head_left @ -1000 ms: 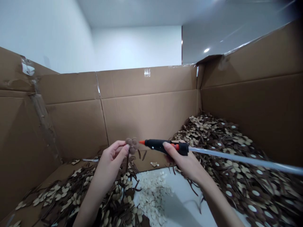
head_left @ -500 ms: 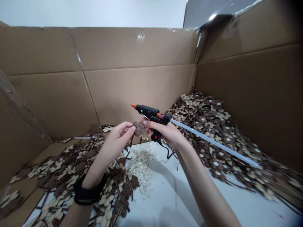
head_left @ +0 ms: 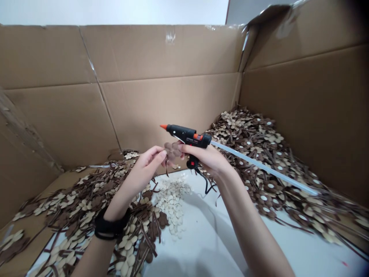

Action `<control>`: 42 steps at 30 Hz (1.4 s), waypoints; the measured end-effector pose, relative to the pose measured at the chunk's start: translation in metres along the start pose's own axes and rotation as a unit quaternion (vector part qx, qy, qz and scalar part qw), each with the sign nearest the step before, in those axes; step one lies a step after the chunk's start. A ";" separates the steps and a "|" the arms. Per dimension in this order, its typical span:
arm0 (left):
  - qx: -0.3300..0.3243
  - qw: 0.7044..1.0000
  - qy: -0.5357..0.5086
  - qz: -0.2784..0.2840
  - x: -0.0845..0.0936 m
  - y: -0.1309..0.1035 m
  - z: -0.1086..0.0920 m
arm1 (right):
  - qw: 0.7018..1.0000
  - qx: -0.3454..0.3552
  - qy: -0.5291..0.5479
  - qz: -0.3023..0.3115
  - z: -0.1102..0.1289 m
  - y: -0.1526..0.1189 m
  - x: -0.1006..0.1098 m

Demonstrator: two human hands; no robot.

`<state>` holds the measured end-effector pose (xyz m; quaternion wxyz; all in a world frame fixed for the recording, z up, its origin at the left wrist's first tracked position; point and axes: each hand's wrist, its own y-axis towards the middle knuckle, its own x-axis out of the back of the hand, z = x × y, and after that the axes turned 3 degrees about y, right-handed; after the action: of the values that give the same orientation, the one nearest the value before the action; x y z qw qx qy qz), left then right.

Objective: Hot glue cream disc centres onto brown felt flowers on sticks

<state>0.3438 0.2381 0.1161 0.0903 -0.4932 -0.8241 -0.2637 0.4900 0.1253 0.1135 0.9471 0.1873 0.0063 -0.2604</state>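
Partway along, our left hand [head_left: 147,169] pinches a discless brown fabric-like flower [head_left: 172,151] at center, our right hand [head_left: 209,158] clamped around a black orange-tipped glue gun [head_left: 187,134]; white-disced brown flowers [head_left: 263,198] heap at four o'clock, apparently discless flowers [head_left: 95,204] at eight.

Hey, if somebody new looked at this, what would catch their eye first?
Probably the black glue gun with its orange tip, held in the right hand near mid-view, a long pale glue stick trailing from its back toward the right. Just below the gun, the left hand pinches a brown flower. Then perhaps the heap of brown and cream flowers by the right cardboard wall.
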 end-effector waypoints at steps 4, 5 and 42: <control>0.030 0.992 0.108 0.066 0.001 0.013 0.036 | 0.989 0.036 0.069 -0.123 0.004 0.002 0.001; 0.041 0.981 0.175 0.068 0.001 0.016 0.052 | 0.985 0.042 0.085 -0.144 0.006 0.003 0.001; -0.129 0.907 0.214 -0.338 0.021 -0.018 -0.012 | 0.999 -0.020 0.046 -0.012 -0.014 -0.003 -0.040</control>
<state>0.3161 0.2413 0.1287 0.1055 -0.1238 -0.8614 -0.4812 0.4553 0.1475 0.1038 0.9462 0.1799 0.0578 -0.2628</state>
